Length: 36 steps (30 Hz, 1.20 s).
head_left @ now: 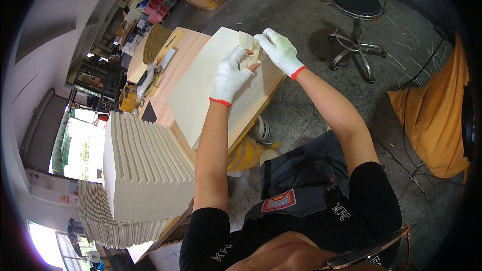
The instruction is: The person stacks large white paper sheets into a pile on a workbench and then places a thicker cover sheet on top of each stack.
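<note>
A pile of large cream sheets lies on the wooden table, its layered edge toward me. Over the far right corner of the pile, my left hand, in a white glove with bare fingertips showing, is closed on a lifted, bent part of the sheets. My right hand, also gloved in white with a red cuff, is closed around the outer edge of that same part. Its fingertips are partly hidden, and I cannot tell how many sheets are gripped.
A tall stack of folded cream sheets stands left of my left forearm. Farther along the table are a brown stack and a yellow tape roll. A black swivel stool and an orange sheet-like cover are to the right.
</note>
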Motion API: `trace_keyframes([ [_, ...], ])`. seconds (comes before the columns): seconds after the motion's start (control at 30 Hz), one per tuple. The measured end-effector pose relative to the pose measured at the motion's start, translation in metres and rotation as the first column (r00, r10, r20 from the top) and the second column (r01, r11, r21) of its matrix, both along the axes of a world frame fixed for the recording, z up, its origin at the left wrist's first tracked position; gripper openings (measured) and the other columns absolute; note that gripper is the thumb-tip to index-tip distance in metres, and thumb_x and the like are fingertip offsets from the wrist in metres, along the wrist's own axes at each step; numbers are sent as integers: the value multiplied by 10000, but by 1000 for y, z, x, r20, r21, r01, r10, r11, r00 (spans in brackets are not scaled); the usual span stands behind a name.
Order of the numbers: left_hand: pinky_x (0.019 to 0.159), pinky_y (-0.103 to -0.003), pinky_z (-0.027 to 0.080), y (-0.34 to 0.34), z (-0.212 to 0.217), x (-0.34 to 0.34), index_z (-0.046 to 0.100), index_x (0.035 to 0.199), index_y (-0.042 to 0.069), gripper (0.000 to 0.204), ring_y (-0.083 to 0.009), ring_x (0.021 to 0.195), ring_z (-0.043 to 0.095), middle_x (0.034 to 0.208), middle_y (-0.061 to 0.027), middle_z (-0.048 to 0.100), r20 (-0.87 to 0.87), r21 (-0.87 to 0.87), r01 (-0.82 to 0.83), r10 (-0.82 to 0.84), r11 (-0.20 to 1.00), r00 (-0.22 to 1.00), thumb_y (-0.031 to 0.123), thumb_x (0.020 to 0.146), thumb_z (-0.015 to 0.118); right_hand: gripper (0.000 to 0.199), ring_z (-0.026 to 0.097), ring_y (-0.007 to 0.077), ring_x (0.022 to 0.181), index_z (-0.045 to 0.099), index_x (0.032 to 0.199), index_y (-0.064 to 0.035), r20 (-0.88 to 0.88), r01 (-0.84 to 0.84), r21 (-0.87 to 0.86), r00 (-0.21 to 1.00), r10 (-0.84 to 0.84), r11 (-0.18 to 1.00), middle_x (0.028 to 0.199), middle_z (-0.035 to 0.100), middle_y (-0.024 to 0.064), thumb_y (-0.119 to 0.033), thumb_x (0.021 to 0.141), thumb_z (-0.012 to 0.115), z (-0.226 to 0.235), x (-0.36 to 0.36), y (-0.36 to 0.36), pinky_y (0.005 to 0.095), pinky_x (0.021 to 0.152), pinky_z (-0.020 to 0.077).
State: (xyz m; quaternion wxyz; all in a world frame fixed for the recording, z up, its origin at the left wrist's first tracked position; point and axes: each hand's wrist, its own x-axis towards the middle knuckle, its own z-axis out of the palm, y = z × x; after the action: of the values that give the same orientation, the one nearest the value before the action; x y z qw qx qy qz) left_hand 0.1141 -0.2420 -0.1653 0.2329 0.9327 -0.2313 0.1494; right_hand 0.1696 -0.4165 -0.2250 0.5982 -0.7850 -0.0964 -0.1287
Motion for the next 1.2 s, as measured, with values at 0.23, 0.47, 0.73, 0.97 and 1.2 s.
trace_keyframes([
  [0.23, 914, -368, 534, 4, -7, 7, 640, 1259, 102, 417, -289, 1065, 691, 1142, -153, 705, 62, 38, -11, 8, 999, 998, 105, 849, 713, 386, 658, 301, 894, 669, 990, -117, 88, -137, 62, 987, 131, 989, 953, 699, 90, -476, 986, 527, -2, -1, -8, 408, 836, 490],
  [0.47, 794, -464, 564, -12, 3, -17, 267, 1585, 259, 847, -405, 927, 700, 1102, -217, 704, 80, 158, -272, 262, 949, 962, 146, 850, 671, 325, 618, 270, 1011, 653, 1179, -170, 406, 71, -612, 883, 236, 788, 1195, 650, 32, -238, 866, 599, 2, -35, -12, 412, 914, 516],
  [0.73, 807, -494, 559, 8, 13, -23, 566, 1355, 147, 514, -408, 908, 701, 972, -243, 714, 104, 435, -462, 467, 773, 878, 267, 860, 632, 443, 595, 270, 1072, 599, 1273, -210, 372, 126, -726, 898, 233, 676, 1231, 599, 50, -149, 835, 607, 8, -39, -2, 407, 917, 509],
  [0.97, 699, -361, 519, 83, 114, -64, 708, 1067, 1, 288, -217, 766, 683, 905, -162, 734, 127, -366, -584, 661, 725, 740, 195, 855, 691, 358, 621, 279, 1032, 653, 1146, -215, 372, 152, -747, 903, 217, 647, 1160, 641, 64, -56, 850, 531, 12, -39, -8, 415, 905, 498],
  [1.2, 767, -288, 516, 185, 127, -150, 681, 1134, -50, 257, -160, 852, 653, 1002, -88, 709, 302, -881, -82, 687, 466, 660, 18, 886, 677, 507, 564, 338, 1196, 574, 1336, -95, 324, -38, -796, 815, 479, 604, 1271, 609, 160, -394, 930, 513, 57, -112, 99, 497, 1045, 426],
])
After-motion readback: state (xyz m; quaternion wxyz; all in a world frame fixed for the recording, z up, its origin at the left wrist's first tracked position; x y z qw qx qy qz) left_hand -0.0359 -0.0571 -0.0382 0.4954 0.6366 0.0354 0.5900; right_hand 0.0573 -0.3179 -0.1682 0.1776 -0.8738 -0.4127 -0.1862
